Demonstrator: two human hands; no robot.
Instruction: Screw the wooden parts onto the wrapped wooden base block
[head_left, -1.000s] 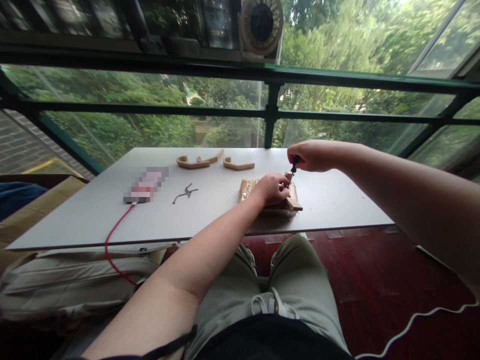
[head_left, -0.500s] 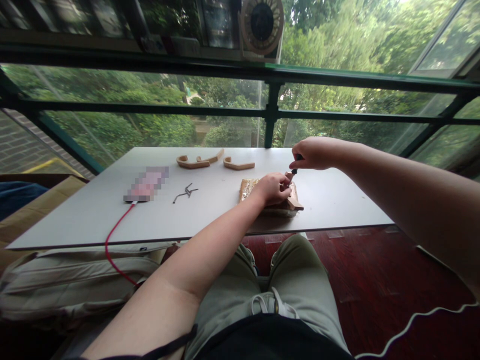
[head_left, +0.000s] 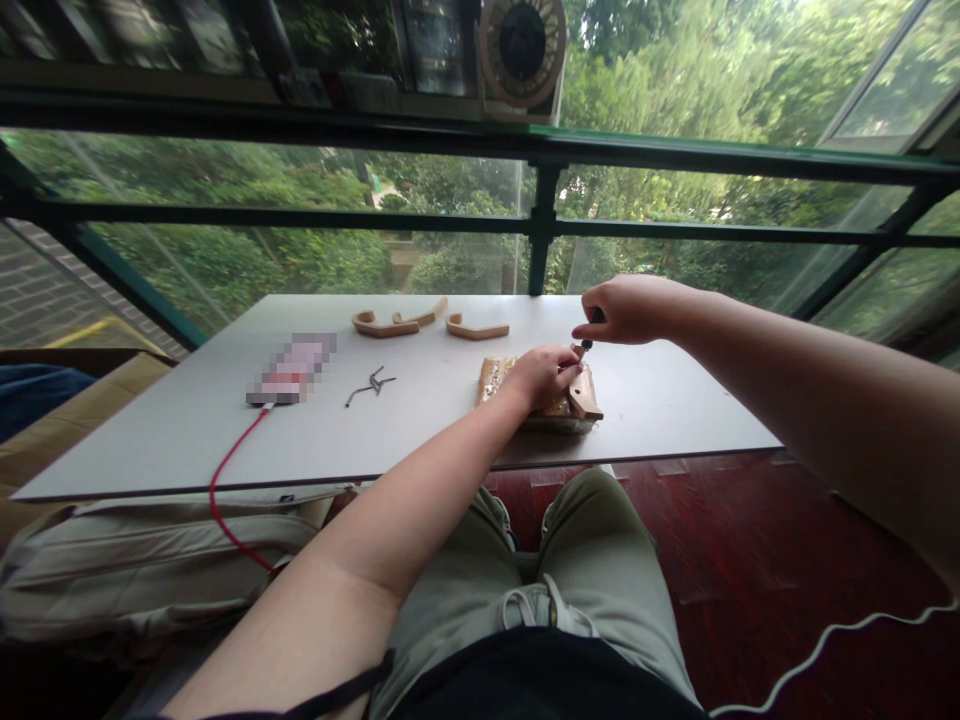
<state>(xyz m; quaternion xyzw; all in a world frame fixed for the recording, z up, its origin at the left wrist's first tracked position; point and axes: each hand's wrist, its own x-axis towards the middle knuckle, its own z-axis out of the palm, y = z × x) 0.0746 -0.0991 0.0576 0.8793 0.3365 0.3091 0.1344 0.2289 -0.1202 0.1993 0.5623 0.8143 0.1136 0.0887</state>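
Note:
My right hand (head_left: 619, 308) is wrapped around the dark handle of a screwdriver (head_left: 596, 318), its shaft pointing down and to the left. Below it, my left hand (head_left: 541, 376) has its fingers closed on a bent wooden piece (head_left: 585, 402) near the screwdriver's lower end. A dark hole shows in the wood. The piece lies over the right part of a block wrapped in shiny clear film (head_left: 491, 374). My fingers hide the spot where the screwdriver's tip meets the wood.
Several curved wooden pieces (head_left: 480, 330) lie at the back of the white table (head_left: 420, 440). Thin metal pieces like hex keys (head_left: 371, 384) are left of centre. A phone (head_left: 292, 370) with a red cable (head_left: 215, 490) sits further left. A fan (head_left: 523, 50) stands behind.
My left fingers have shifted slightly, and more of the wooden piece with its hole now shows. The piece's near end has moved slightly left. My right hand has turned a little around the handle.

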